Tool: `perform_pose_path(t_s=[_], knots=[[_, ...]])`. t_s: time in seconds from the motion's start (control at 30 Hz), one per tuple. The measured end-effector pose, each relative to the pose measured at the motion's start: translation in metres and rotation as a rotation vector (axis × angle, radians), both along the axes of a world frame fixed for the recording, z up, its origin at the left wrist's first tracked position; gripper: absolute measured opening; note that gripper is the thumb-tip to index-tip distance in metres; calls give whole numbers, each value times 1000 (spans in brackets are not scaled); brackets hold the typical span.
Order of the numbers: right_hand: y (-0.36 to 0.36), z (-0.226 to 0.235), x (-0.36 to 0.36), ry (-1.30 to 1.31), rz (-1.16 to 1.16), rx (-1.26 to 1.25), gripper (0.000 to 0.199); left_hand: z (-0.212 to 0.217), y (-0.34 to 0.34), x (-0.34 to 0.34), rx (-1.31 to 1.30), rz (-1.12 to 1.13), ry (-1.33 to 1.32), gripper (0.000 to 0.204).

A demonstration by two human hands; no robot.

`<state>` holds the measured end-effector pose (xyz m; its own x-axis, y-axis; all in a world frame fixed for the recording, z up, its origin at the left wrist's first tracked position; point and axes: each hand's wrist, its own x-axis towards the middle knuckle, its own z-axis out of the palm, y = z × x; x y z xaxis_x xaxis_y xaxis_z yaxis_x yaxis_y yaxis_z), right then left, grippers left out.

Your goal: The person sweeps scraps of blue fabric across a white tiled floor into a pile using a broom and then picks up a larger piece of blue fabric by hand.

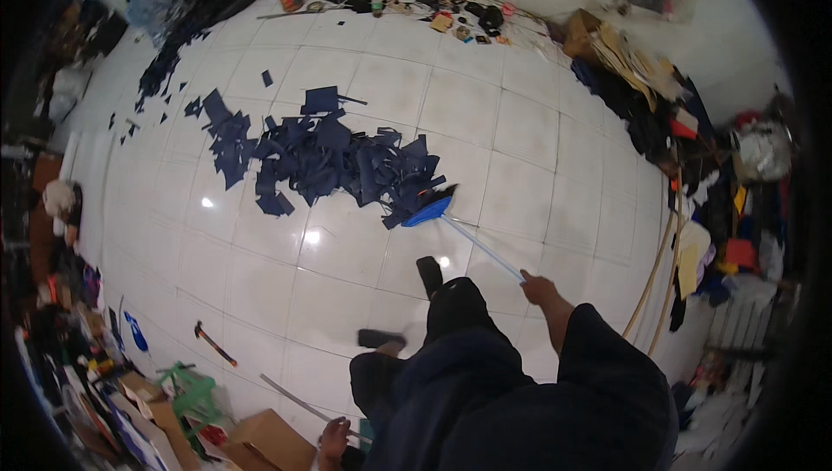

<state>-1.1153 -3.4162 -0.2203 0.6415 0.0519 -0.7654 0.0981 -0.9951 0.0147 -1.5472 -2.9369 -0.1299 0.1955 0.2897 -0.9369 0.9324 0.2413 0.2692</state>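
Observation:
My right hand [537, 289] is closed around the light-blue handle of a broom [481, 246]. Its blue head [427, 211] with dark bristles rests on the floor against the right end of a heap of dark-blue fabric scraps [334, 155]. The scraps lie spread over the tiles in front of me, with smaller bits trailing to the far left. My left hand [334, 439], low in the view, is closed around a thin grey rod [296, 396] that points away to the left.
A hammer [215, 344] lies on the white tiled floor at the left, near a green plastic stool [189, 397] and a cardboard box [269, 443]. Bottles and clutter line the far wall. Long wooden sticks [652, 285] and piled bags stand along the right.

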Motion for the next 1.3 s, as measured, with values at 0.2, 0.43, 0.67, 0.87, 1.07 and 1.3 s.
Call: perform_pose_path(t_s=[0.2,0.43,0.67,0.87,1.07,1.3], knots=[[9,-4,153,-103,361,96,43,30,-73,33,218,363,-141,36],[72,-26,200,-103,441,130,39,32,-191,-21,424,683,-87,34],[224,-61,251,-25,315,305,42,13,-275,74,125,853,115,36],[384,-110,301,2,334,320,45,27,-235,211,193,1170,142,36],[667,-183,415,-127,353,481,36,46,-162,322,147,961,9,37],[726,-186,444,-189,357,643,26,54,-215,335,173,813,100,34]])
